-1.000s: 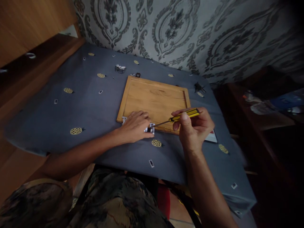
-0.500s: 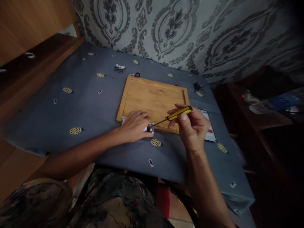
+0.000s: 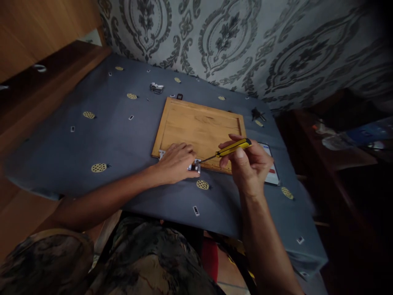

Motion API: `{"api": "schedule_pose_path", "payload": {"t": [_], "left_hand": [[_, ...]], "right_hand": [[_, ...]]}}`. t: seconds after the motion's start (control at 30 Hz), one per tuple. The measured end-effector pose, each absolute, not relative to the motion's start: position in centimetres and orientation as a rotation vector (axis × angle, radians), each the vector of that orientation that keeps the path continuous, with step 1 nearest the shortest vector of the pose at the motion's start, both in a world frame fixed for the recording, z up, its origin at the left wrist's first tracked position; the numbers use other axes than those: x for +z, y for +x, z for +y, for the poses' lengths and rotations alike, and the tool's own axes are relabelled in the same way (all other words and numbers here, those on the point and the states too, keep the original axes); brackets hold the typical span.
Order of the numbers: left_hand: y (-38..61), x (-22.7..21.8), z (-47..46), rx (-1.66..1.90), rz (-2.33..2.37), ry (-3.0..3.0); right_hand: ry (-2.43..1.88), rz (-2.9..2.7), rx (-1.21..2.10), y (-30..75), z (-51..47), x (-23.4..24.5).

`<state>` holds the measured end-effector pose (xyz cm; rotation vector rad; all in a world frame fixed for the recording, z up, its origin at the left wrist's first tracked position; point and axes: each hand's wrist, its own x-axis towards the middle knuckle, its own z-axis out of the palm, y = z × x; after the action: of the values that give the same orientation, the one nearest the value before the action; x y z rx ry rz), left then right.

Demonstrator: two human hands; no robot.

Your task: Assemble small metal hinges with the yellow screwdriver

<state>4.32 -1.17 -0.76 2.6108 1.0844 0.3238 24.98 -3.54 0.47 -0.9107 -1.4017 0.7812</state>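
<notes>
A wooden panel (image 3: 201,127) with a raised frame lies flat on the cloth-covered table. At its near edge is a silver metal fitting (image 3: 197,167), partly hidden under my left hand (image 3: 177,164). That hand is closed over the fitting, with the thumb along its near side and the fingers over the panel. My right hand (image 3: 250,164) grips a screwdriver (image 3: 233,147) by its yellow and black handle. The shaft slants down to the left, and its tip meets the right end of the fitting. Any screw there is too small to make out.
A phone or tablet (image 3: 272,166) lies partly under the panel's right side. Silver metal pieces (image 3: 156,87) and a small dark buckle-like piece (image 3: 179,96) lie beyond the panel. A black object (image 3: 257,114) sits at the back right. A plastic bottle (image 3: 359,135) lies further right.
The view has shifted slightly. Both hands keep their places, and the screwdriver tip stays at the fitting with barely any visible movement.
</notes>
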Motion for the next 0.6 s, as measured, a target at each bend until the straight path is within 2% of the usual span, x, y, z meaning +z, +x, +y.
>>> {"api": "schedule_pose_path", "payload": {"t": [0.6], "left_hand": [[4.4,-0.4,-1.2,0.292,1.084,2.628]], "right_hand": [[-0.945,-1.289,0.563,23.7,-3.5,0.5]]}}
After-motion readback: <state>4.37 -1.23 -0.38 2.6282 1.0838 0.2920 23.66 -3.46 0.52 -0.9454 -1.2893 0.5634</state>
